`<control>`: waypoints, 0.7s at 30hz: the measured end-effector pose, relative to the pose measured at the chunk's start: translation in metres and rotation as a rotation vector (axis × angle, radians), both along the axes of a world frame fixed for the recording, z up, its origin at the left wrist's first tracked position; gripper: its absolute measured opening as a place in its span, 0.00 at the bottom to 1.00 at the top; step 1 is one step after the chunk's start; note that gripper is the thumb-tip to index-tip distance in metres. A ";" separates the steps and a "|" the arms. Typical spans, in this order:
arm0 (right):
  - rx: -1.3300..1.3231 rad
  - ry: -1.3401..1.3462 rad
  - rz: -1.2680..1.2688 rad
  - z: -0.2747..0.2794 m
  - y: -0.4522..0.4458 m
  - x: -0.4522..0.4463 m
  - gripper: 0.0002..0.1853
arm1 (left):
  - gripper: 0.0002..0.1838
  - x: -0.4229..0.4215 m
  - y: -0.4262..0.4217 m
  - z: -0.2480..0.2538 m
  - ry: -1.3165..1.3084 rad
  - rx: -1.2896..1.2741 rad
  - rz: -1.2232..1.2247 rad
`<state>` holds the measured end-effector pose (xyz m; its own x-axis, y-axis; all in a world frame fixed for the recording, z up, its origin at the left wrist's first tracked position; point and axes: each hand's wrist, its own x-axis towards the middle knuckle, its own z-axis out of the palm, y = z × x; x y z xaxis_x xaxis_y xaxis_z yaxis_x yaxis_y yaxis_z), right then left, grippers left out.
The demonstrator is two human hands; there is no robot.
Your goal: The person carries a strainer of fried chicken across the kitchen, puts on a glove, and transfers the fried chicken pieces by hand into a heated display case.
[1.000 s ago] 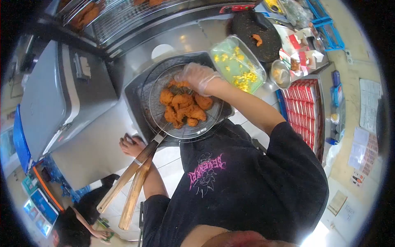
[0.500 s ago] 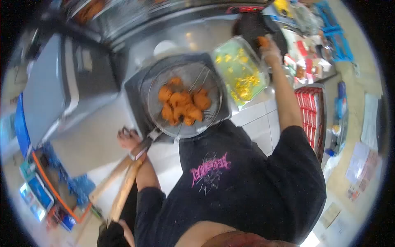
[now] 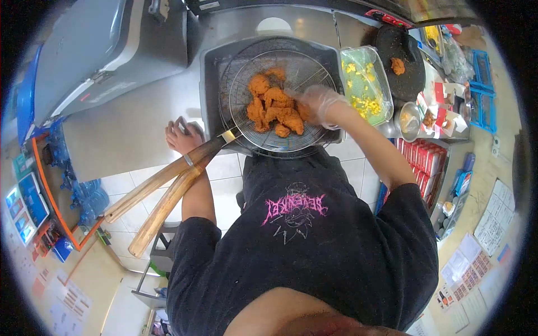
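**Right grip (image 3: 325, 105) at the fried chicken (image 3: 277, 105)**

Worktop (image 3: 117, 140) carries the tub (image 3: 208, 84); strainer (image 3: 305, 66) lies across it, chicken in the mesh. My left hand (image 3: 184, 137) rests beside the tub, fingers apart, empty. Right grip's over the tub, by the rightmost pieces; blurred, can't tell if clamped. Pinch light, keep crust intact.

Strainer (image 3: 268, 141) open from above | wooden handles (image 3: 151, 185) cross lower left | tray (image 3: 358, 89) beside bin (image 3: 209, 84)
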<state>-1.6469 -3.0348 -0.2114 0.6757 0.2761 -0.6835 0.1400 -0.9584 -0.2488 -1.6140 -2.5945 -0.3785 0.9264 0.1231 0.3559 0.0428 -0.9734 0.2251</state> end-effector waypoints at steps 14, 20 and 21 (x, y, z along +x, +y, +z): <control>2.281 0.311 -1.152 0.030 -0.039 0.072 0.36 | 0.22 0.000 0.004 -0.001 0.054 -0.044 0.042; 2.110 -0.255 -1.161 0.096 -0.031 0.243 0.29 | 0.21 0.002 -0.007 0.021 0.052 -0.043 0.047; 2.109 -0.228 -1.265 0.105 -0.031 0.271 0.27 | 0.21 0.002 -0.008 0.025 0.056 -0.057 0.051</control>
<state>-1.3761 -3.0658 -0.1059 0.9708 -0.2166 -0.1030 0.1096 0.7827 -0.6126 -1.6122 -2.6026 -0.3537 0.9367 0.1893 0.2945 0.1063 -0.9553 0.2759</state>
